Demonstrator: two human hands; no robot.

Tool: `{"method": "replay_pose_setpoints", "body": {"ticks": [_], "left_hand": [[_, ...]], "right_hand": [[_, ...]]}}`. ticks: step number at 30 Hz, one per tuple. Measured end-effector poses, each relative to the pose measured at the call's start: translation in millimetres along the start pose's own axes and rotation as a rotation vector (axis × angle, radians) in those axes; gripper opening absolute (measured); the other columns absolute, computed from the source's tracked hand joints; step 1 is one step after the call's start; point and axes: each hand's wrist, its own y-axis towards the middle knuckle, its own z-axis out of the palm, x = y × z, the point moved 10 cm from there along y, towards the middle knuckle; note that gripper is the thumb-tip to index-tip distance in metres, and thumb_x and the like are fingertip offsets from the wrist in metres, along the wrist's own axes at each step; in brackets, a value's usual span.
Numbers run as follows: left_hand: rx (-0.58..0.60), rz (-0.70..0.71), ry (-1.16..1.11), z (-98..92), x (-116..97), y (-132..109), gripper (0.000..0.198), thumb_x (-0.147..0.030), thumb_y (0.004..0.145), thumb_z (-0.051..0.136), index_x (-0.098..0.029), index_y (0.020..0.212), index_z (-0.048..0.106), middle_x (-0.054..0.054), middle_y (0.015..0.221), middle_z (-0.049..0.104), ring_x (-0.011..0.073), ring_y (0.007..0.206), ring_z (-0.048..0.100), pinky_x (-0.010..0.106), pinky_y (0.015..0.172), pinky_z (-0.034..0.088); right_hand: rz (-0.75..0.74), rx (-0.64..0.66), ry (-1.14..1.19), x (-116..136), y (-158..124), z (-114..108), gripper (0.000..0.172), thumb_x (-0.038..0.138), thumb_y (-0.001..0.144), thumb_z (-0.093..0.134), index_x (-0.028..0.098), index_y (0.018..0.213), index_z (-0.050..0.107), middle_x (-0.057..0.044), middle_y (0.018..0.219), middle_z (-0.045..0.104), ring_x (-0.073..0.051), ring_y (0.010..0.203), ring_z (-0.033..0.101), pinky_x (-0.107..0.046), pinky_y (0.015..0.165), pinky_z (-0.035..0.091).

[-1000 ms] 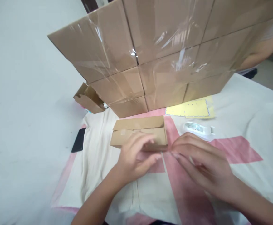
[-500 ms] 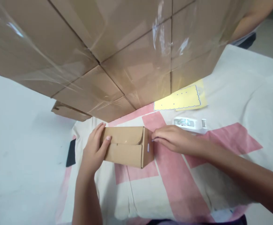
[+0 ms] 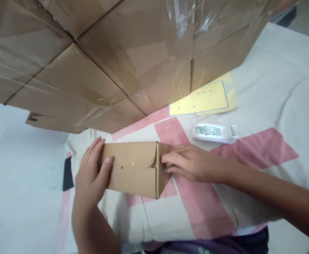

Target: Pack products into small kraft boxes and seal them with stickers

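Observation:
A small brown cardboard box [image 3: 133, 169] lies on a white and pink cloth [image 3: 196, 211]. My left hand [image 3: 92, 173] grips its left end, thumb on the top face and fingers curled behind the end. At the box's right end, my right hand [image 3: 186, 163] presses its fingers, held together, against the end face. Clear tape shines on the top seam of the box.
A big block of taped cardboard boxes [image 3: 112, 60] hangs over the back of the work area. A white tape dispenser [image 3: 214, 133] lies right of the small box, with a yellow sheet [image 3: 204, 100] behind it. A dark flat thing [image 3: 68, 174] sits at the cloth's left edge.
The view has moved closer and lower. My left hand went from the box's top to its left end, and my right hand now presses flat on the right end.

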Motion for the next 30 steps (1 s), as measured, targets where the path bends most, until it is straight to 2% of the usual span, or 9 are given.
{"method": "replay_pose_setpoints", "body": {"ticks": [8,14,17,21,26,30], "left_hand": [[-0.002,-0.003,-0.005,0.6,-2.3,-1.3,0.054,-0.048,0.101,0.049,-0.037,0.154,0.047,0.002,0.161,0.047,0.0298,0.149,0.044,0.051,0.129,0.03],[-0.004,-0.006,0.006,0.4,-2.7,-2.6,0.054,-0.048,0.101,0.047,-0.036,0.154,0.047,0.002,0.162,0.046,0.0293,0.15,0.043,0.051,0.129,0.029],[-0.001,-0.016,0.012,0.4,-2.2,-3.8,0.054,-0.049,0.101,0.047,-0.036,0.154,0.046,0.002,0.163,0.045,0.0295,0.15,0.042,0.051,0.129,0.028],[-0.006,-0.013,0.004,0.0,-2.1,-4.1,0.054,-0.05,0.101,0.047,-0.037,0.154,0.047,0.001,0.163,0.045,0.0293,0.151,0.042,0.051,0.129,0.028],[0.001,-0.026,0.0,0.9,0.0,-2.9,0.055,-0.053,0.101,0.046,-0.037,0.153,0.047,0.001,0.163,0.045,0.029,0.15,0.042,0.05,0.129,0.028],[0.022,-0.041,0.019,2.4,-0.7,-2.8,0.055,-0.053,0.102,0.043,-0.034,0.154,0.046,0.002,0.164,0.044,0.0289,0.151,0.041,0.051,0.129,0.028]], "right_hand": [[-0.015,-0.052,-0.119,5.5,1.7,-2.4,0.007,0.019,0.1,0.057,0.02,0.106,0.058,-0.005,0.089,0.074,-0.019,0.076,0.066,-0.029,0.067,0.044],[0.043,-0.134,0.095,-8.4,-9.9,-2.7,0.011,0.024,0.1,0.062,0.019,0.11,0.061,-0.001,0.085,0.075,-0.013,0.066,0.064,-0.025,0.064,0.044],[0.075,-0.247,0.193,-15.3,-14.9,-4.4,0.009,0.024,0.098,0.066,0.02,0.106,0.066,0.002,0.078,0.074,-0.01,0.058,0.06,-0.022,0.059,0.042],[0.052,-0.404,0.167,-11.8,-17.2,-10.7,0.007,0.018,0.097,0.062,0.02,0.095,0.069,0.001,0.079,0.075,-0.009,0.059,0.061,-0.022,0.059,0.043],[-0.025,-0.419,0.091,0.3,-13.1,-11.6,0.014,0.014,0.097,0.056,0.021,0.089,0.065,0.003,0.072,0.072,-0.009,0.059,0.059,-0.022,0.06,0.043],[-0.026,-0.405,0.015,2.7,-11.0,-12.9,0.014,0.01,0.093,0.055,0.021,0.084,0.059,0.005,0.066,0.066,-0.009,0.055,0.053,-0.022,0.057,0.039]]}}
